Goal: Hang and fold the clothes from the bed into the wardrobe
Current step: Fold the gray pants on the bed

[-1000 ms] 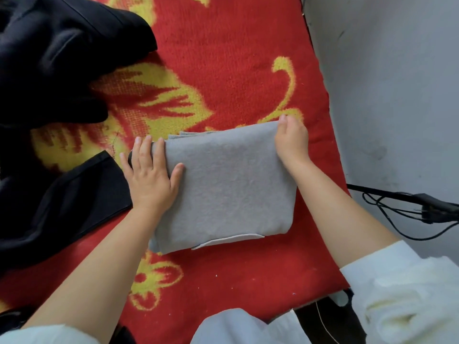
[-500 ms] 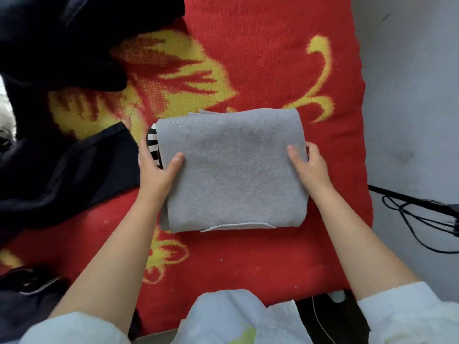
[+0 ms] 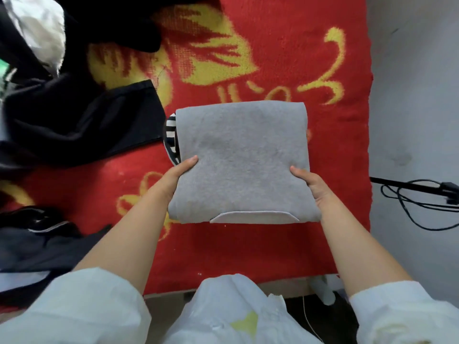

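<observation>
A folded grey garment [image 3: 242, 157] with a white strip at its near edge and a black-and-white striped part showing at its left side is held above the red and yellow bed cover [image 3: 285, 60]. My left hand [image 3: 177, 173] grips its left edge, thumb on top and fingers underneath. My right hand [image 3: 311, 184] grips its right edge the same way. The fingers of both hands are hidden under the cloth.
Black clothes [image 3: 82, 120] lie heaped on the left of the bed, with a white garment [image 3: 37, 28] at the far left corner and dark clothing [image 3: 37, 239] near me. A grey wall [image 3: 417, 95] runs along the right, with black cables [image 3: 417, 194] beside the bed.
My hands slid from the top of the folded grey garment to its side edges and took hold. The garment has come up off the bed toward me.
</observation>
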Tool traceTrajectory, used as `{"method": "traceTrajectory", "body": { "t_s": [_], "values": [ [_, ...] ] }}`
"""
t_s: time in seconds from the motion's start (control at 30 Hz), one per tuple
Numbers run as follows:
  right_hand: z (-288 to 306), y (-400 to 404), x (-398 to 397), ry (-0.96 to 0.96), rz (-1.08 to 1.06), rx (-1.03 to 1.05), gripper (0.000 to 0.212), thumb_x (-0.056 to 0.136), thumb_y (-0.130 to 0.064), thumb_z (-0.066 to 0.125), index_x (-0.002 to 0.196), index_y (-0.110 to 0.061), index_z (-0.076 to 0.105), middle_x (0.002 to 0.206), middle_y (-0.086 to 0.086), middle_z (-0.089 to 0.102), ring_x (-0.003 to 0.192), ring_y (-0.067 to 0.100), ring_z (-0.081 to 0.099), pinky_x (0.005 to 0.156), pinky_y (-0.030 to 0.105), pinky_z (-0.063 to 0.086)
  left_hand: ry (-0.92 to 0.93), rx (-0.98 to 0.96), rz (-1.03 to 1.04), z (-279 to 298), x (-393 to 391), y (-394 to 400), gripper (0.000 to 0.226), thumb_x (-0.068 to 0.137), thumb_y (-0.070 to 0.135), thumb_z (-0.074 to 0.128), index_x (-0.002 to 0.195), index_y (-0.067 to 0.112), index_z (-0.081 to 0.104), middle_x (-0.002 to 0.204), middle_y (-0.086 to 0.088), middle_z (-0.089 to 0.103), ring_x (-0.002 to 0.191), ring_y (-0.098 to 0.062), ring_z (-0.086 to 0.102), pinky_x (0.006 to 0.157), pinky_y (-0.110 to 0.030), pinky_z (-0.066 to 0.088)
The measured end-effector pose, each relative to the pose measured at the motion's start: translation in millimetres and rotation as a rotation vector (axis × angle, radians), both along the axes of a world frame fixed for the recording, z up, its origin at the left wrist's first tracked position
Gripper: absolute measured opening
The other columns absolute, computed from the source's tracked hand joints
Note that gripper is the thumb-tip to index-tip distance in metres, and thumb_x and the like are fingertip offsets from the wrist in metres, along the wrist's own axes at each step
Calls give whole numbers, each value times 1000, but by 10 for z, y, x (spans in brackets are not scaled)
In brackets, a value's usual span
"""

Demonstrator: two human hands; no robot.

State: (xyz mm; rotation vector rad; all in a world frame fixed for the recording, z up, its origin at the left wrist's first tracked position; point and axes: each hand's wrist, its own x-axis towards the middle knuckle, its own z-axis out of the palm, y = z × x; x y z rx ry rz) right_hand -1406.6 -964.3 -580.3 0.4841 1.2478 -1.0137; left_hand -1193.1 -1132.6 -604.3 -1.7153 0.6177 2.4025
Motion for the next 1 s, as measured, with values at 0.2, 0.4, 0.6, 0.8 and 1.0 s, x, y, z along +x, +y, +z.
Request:
{"method": "traceTrajectory", "body": {
  "t_s": [0.2,0.4,0.6,0.8,1.0],
  "values": [
    [343,333,648,-11,205,-38,66,2,-18,90,66,-8,76,69,6,71,62,18,69,51,29,56,47,-15,39,367,840,421,12,83,27,61,89,17,60,63,3,70,55,-12,67,48,-22,53],
    [722,73,1291,171,609,-194,42,57,4,57,94,-14,61,72,-2,72,65,15,69,55,28,56,-24,-209,232,845,1819,878,13,91,23,51,92,16,62,68,4,72,60,-10,68,52,-20,53],
    [1254,-248,2348,207,1035,-370,45,54,-5,60,99,-8,60,68,-2,71,59,14,68,51,24,53,-203,-367,541,1576,3033,1711,18,79,28,69,87,13,63,74,2,71,77,-14,64,67,-24,50],
    [1865,-266,4231,163,1264,-504,20,88,-28,54,87,-11,64,64,-1,71,56,11,67,62,27,53,-339,-475,992,2321,4483,2797,34,72,26,74,99,9,62,97,-6,65,88,-18,61,94,-34,44],
    [2471,131,6271,64,1637,-649,16,90,-24,52,91,-11,62,63,-3,70,56,8,67,50,18,51,-377,-558,1299,2827,5879,4041,19,72,18,66,90,15,61,68,4,72,61,-7,68,57,-20,54]
  ]
}}
